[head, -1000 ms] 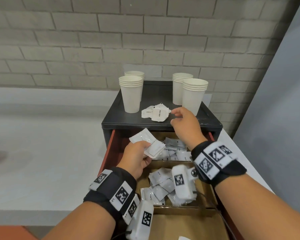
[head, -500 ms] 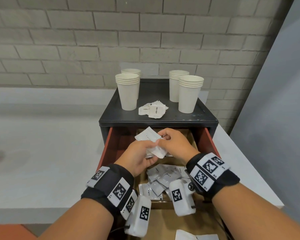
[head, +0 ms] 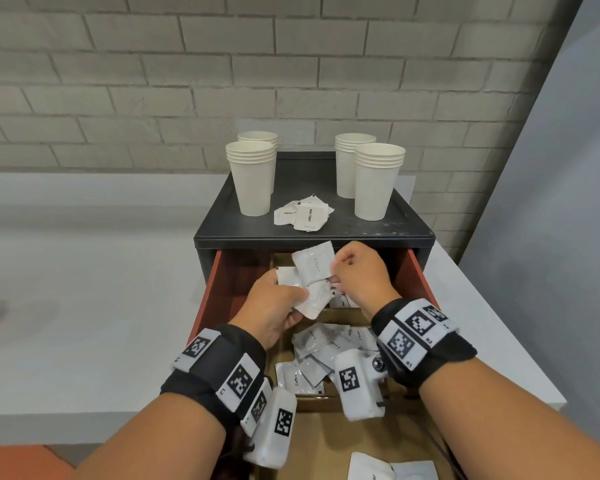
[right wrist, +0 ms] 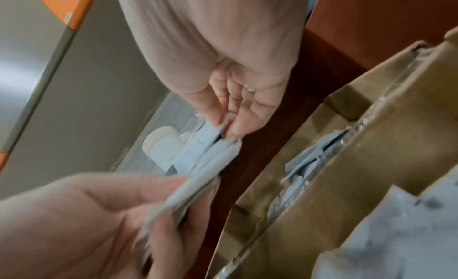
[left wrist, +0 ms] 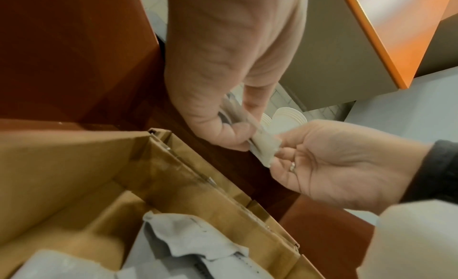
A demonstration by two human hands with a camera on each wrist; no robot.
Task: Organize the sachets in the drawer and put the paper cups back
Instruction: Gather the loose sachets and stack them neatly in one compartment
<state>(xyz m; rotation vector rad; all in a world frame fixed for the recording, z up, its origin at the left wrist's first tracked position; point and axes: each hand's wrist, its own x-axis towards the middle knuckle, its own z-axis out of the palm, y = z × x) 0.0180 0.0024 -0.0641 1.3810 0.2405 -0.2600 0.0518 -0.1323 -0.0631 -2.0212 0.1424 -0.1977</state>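
From the head view, your left hand (head: 274, 306) grips a small stack of sachets (head: 309, 282) over the open drawer (head: 219, 289), and your right hand (head: 361, 275) pinches the top one; four stacks of paper cups (head: 252, 178) stand on the cabinet (loose sachets between them). At the left wrist, thumb and fingers (left wrist: 230, 132) clamp the sachets' edge. At the right wrist, fingertips (right wrist: 240, 126) pinch a sachet.

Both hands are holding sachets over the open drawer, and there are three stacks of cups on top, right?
Not three: the head view shows four cup stacks on the cabinet top. The rest is right: the left hand and right hand hold sachets over the open drawer.
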